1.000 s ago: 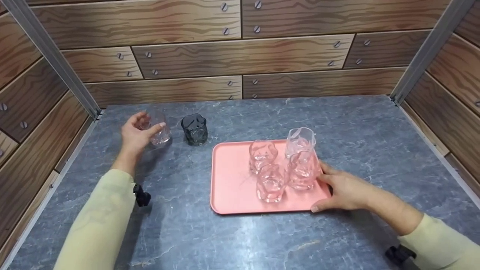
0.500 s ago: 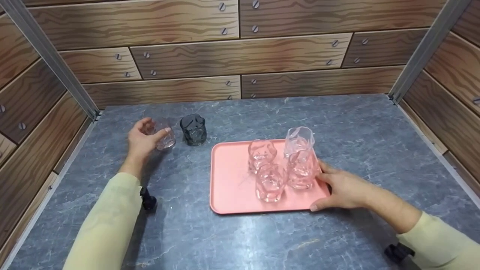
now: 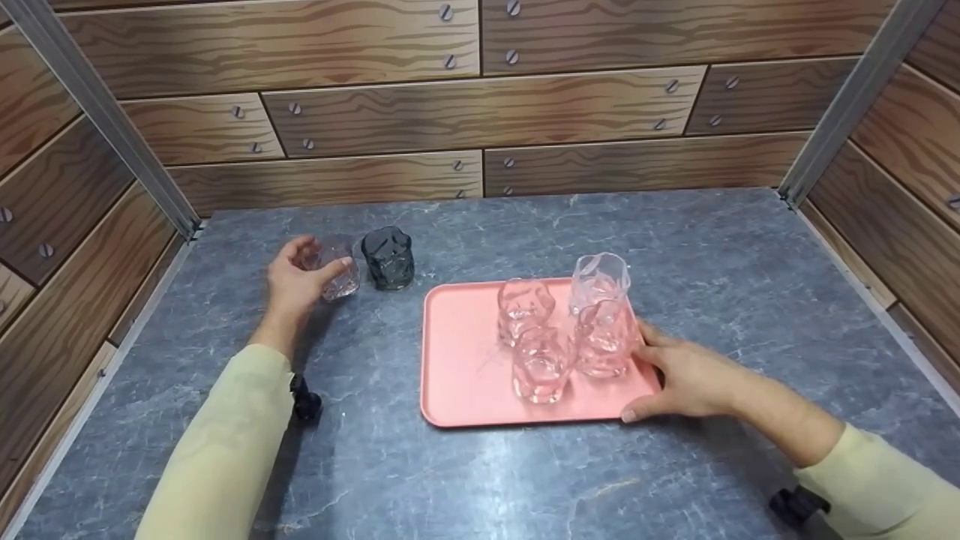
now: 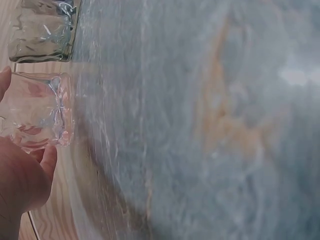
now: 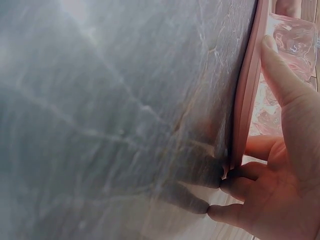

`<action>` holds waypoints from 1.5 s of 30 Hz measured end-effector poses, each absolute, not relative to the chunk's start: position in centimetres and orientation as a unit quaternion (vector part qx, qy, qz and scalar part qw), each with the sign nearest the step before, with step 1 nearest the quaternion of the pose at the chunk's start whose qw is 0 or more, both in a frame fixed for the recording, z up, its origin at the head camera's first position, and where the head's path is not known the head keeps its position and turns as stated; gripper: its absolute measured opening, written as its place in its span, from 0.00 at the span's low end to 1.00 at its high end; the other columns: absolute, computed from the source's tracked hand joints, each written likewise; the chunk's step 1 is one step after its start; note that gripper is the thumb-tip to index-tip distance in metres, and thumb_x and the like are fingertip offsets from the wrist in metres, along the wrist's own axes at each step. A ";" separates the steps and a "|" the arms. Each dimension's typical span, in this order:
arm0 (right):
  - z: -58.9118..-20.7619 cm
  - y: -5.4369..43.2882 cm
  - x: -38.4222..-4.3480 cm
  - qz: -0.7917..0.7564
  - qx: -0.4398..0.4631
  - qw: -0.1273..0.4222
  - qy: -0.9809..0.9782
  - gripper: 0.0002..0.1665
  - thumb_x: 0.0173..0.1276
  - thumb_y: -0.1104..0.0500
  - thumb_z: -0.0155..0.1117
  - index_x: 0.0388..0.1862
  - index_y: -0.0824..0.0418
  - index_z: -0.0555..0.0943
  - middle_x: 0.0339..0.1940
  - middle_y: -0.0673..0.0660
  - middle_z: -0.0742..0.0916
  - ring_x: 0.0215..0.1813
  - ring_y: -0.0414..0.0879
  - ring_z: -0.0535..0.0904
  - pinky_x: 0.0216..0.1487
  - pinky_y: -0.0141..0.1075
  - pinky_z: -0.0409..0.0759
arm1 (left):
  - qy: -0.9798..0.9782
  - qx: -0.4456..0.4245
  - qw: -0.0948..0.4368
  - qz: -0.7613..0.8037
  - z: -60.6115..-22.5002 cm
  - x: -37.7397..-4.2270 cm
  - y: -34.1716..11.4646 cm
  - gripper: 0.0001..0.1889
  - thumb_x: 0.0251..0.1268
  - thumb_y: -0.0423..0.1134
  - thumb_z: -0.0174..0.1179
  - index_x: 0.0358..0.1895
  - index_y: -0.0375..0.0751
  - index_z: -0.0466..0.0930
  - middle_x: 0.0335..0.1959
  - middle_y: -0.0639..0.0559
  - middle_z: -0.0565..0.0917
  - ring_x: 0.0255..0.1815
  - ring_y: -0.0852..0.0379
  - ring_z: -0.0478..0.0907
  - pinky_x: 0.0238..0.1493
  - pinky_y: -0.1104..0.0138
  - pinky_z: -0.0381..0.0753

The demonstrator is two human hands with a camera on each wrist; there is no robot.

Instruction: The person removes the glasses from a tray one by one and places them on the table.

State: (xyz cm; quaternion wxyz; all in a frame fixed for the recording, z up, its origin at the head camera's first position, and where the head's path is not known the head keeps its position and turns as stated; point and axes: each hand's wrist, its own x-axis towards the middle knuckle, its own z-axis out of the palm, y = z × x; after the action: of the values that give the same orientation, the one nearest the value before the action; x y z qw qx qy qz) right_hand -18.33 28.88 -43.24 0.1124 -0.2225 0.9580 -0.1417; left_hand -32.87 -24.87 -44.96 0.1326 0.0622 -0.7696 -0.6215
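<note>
My left hand (image 3: 294, 279) holds a clear, wavy-sided glass tumbler (image 3: 341, 274) upright at the table's left side, thumb on one side and fingers on the other. In the left wrist view the tumbler's clear base (image 4: 62, 112) shows between thumb and fingers. A dark grey tumbler (image 3: 388, 259) of similar shape stands just right of it. My right hand (image 3: 686, 379) grips the right end of a pink tray (image 3: 461, 360), its thumb at the front corner and fingers along the short side. Several clear tumblers (image 3: 541, 367) stand grouped on the tray's right half.
The grey-blue marbled table (image 3: 480, 480) is enclosed by wood-patterned panels (image 3: 480, 112) at the back and sides. Metal posts (image 3: 832, 105) rise at the back corners. The tray's left half shows bare pink surface.
My left hand has moved right with the clear tumbler, bringing it close beside the dark grey one. The right hand, the tray and the tumblers on it stay in place.
</note>
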 end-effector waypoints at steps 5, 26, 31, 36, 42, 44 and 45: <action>-43.3 28.9 -18.4 -0.140 -0.223 0.113 0.958 0.73 0.51 0.17 0.72 0.77 0.73 0.71 0.83 0.76 0.60 0.74 0.79 0.66 0.72 0.69 0.68 | -0.767 0.063 0.137 -0.623 -45.2 -32.9 -24.7 0.41 0.61 0.31 0.78 0.76 0.28 0.67 0.72 0.32 0.75 0.75 0.38 0.71 0.75 0.53 0.71; -43.2 28.9 -18.4 -0.136 -0.212 0.120 0.960 0.74 0.52 0.16 0.71 0.77 0.72 0.70 0.83 0.75 0.59 0.75 0.80 0.65 0.73 0.70 0.66 | -0.834 0.036 0.098 -0.542 -42.6 -31.3 -25.5 0.50 0.65 0.45 0.77 0.84 0.35 0.57 0.82 0.33 0.63 0.83 0.40 0.59 0.81 0.51 0.61; -43.2 28.9 -18.2 -0.139 -0.210 0.123 0.960 0.74 0.52 0.16 0.70 0.78 0.72 0.69 0.84 0.75 0.59 0.75 0.80 0.65 0.73 0.70 0.66 | -0.838 -0.001 0.127 -0.530 -40.8 -29.6 -25.2 0.49 0.64 0.46 0.78 0.82 0.35 0.60 0.80 0.36 0.67 0.81 0.42 0.62 0.80 0.50 0.64; -43.1 28.8 -18.2 -0.138 -0.205 0.126 0.961 0.74 0.52 0.17 0.71 0.78 0.72 0.69 0.83 0.76 0.59 0.75 0.80 0.64 0.73 0.71 0.65 | -0.828 -0.063 0.167 -0.532 -38.9 -27.5 -23.5 0.43 0.64 0.42 0.78 0.78 0.33 0.67 0.74 0.36 0.75 0.76 0.43 0.69 0.77 0.49 0.68; -43.1 28.8 -18.2 -0.143 -0.214 0.120 0.959 0.74 0.52 0.17 0.71 0.77 0.73 0.70 0.83 0.76 0.59 0.75 0.80 0.65 0.72 0.70 0.66 | -0.808 -0.148 0.156 -0.548 -37.4 -24.6 -19.7 0.40 0.62 0.39 0.79 0.76 0.34 0.71 0.67 0.39 0.80 0.70 0.44 0.75 0.74 0.50 0.72; -43.2 28.8 -18.2 -0.144 -0.220 0.114 0.958 0.74 0.52 0.17 0.72 0.77 0.73 0.70 0.83 0.76 0.60 0.75 0.80 0.65 0.72 0.70 0.66 | -0.807 -0.175 0.143 -0.545 -37.2 -23.8 -18.2 0.40 0.62 0.40 0.79 0.75 0.35 0.72 0.66 0.40 0.81 0.69 0.46 0.76 0.73 0.50 0.73; -43.2 28.9 -18.2 -0.145 -0.223 0.112 0.958 0.73 0.52 0.17 0.72 0.77 0.73 0.70 0.83 0.76 0.60 0.75 0.80 0.65 0.73 0.70 0.66 | -0.807 -0.187 0.135 -0.543 -37.2 -23.3 -17.4 0.40 0.61 0.41 0.79 0.76 0.35 0.72 0.66 0.42 0.82 0.68 0.47 0.77 0.72 0.50 0.73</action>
State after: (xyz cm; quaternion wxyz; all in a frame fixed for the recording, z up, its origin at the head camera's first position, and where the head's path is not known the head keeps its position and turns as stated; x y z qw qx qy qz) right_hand -18.24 28.86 -43.23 0.1115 -0.2227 0.9575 -0.1452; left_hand -23.35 -17.41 -37.23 0.1351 -0.1869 -0.8071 -0.5434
